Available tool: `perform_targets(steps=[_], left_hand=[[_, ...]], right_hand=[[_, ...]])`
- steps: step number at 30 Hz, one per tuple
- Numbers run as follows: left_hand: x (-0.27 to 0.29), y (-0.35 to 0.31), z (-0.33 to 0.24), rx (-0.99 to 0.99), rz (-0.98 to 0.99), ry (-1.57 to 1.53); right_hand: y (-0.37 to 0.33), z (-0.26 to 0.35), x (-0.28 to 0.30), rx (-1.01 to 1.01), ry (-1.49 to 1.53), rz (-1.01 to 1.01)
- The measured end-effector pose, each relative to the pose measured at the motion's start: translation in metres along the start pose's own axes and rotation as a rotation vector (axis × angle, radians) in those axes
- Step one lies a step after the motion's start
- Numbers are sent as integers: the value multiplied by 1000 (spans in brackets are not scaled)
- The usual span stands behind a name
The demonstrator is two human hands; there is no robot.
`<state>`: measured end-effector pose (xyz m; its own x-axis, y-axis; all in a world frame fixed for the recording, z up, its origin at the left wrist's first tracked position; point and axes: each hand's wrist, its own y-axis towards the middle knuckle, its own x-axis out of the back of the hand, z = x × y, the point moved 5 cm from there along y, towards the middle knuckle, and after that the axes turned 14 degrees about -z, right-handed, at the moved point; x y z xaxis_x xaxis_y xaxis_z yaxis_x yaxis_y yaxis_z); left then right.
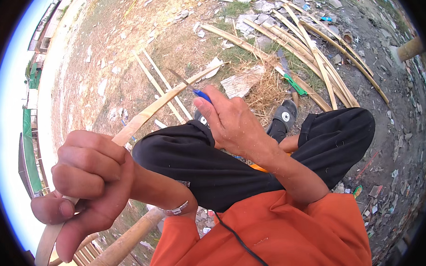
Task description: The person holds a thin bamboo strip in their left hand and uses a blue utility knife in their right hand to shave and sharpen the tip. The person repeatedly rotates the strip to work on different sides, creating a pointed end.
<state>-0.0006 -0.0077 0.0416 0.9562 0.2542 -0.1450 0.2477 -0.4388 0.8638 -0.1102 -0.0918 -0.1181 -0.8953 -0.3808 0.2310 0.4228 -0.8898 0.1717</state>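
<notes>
My left hand point(93, 176) is closed round a long, pale bamboo strip point(148, 110), which runs from the lower left up toward the middle and narrows to a tip. My right hand point(231, 120) grips the blue handle of a small knife point(202, 94). Its thin blade points up and left and lies against the strip, or just behind it, near the far end; I cannot tell which. Both hands are above my black-trousered legs.
Split bamboo lengths point(292, 48) lie in a pile at the far right. A green-handled blade point(294, 83) rests near my sandal point(284, 116). Two thin strips point(158, 83) lie ahead. A bamboo pole point(120, 244) crosses at lower left. Debris litters the ground.
</notes>
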Motion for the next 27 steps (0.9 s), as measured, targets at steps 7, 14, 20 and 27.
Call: perform_targets(steps=[7, 14, 20, 27], left_hand=[[-12, -2, 0, -1, 74, -63], [-14, -3, 2, 9, 65, -89], [-11, -5, 2, 0, 62, -62], [-9, -1, 2, -16, 61, -35]], right_hand=[[-19, -3, -6, 31, -266, -74], [-29, -1, -9, 108, -206, -130], [-16, -29, -17, 84, -199, -101], [-2, -50, -23, 47, -270, -174]])
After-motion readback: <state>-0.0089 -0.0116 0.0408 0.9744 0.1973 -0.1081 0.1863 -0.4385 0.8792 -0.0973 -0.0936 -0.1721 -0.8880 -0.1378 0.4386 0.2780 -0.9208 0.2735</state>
